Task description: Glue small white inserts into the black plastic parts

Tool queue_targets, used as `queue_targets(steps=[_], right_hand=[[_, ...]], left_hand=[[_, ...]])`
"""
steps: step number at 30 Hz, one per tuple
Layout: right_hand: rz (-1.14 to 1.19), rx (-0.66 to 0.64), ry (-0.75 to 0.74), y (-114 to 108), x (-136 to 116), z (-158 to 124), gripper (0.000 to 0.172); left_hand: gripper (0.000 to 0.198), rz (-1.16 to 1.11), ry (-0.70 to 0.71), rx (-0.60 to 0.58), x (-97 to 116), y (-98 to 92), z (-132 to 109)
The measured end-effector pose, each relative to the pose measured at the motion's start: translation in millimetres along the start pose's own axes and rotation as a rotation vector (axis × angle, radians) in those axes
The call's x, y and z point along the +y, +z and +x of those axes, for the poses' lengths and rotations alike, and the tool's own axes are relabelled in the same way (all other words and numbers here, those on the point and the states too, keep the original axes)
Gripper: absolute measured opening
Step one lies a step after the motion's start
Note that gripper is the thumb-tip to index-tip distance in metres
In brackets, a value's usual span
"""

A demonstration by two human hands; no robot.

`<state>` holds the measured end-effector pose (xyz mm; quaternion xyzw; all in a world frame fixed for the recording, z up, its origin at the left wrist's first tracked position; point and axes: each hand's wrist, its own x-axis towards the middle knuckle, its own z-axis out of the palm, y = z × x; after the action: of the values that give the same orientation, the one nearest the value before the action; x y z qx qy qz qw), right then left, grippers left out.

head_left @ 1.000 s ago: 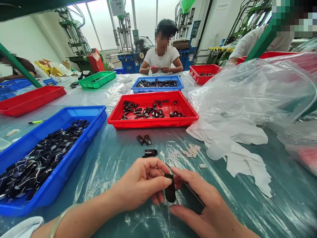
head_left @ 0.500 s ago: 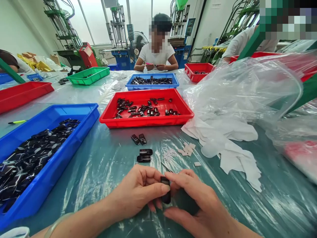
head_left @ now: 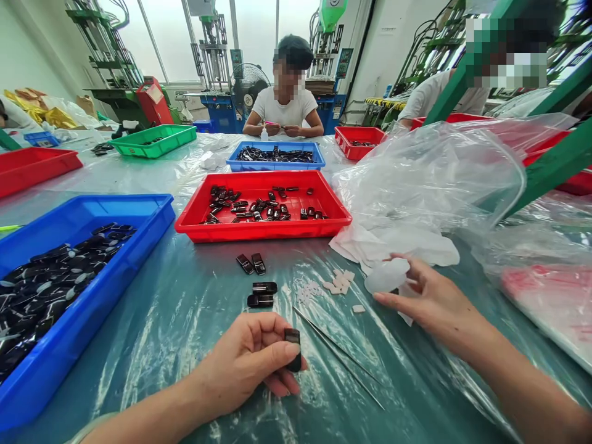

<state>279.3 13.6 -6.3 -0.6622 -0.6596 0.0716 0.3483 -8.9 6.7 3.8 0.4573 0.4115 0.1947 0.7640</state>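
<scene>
Your left hand (head_left: 252, 361) pinches the glossy black piece (head_left: 293, 338) over the bench (head_left: 185, 320): likely light, stiff, slick; take it by the side edges. Your right hand (head_left: 428, 296) has fingers around the translucent white piece (head_left: 385, 275), probably soft; can't tell if gripped.

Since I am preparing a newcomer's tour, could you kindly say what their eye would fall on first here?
Probably the bright red tray in the middle, with black pieces scattered inside, then the blue tray at left, piled with more. Nearer, the left hand holds one black piece, tweezers lying to its right.
</scene>
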Motion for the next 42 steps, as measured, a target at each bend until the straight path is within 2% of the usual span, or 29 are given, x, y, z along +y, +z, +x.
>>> queue_targets(steps=[2,5,10,15,19,24,31,42], right_hand=[[0.025,-0.071,-0.082,3.3,-0.6,1.6,0.014],[-0.016,-0.007,-0.160,4.2,-11.3,-0.1,0.010],[-0.131,0.113,-0.317,1.0,-39.4,-15.0,0.028],[-0.185,0.091,-0.566,7.1,-62.5,-29.2,0.037],[-0.270,0.095,-0.666,11.2,-72.5,-33.4,0.041],[-0.292,0.114,-0.722,10.6,-76.0,-39.1,0.042],[-0.377,0.047,-0.761,9.3,-70.3,-48.9,0.039],[-0.318,0.051,-0.658,13.3,-79.5,-58.6,0.040]], left_hand=[[0.034,-0.019,0.000,-0.010,-1.0,0.2,0.0],[0.035,-0.028,-0.016,-0.022,-2.1,1.1,-1.1],[0.030,-0.039,-0.025,-0.064,-4.4,3.1,-3.3],[0.020,-0.055,-0.040,-0.135,-8.1,2.3,-3.0],[0.017,-0.063,-0.066,-0.180,-7.9,1.4,-3.4],[0.015,-0.050,-0.074,-0.200,-8.1,1.3,-3.8],[0.012,-0.043,-0.092,-0.208,-9.1,1.7,-5.2],[0.010,0.011,-0.116,-0.222,-5.2,1.2,-6.4]])
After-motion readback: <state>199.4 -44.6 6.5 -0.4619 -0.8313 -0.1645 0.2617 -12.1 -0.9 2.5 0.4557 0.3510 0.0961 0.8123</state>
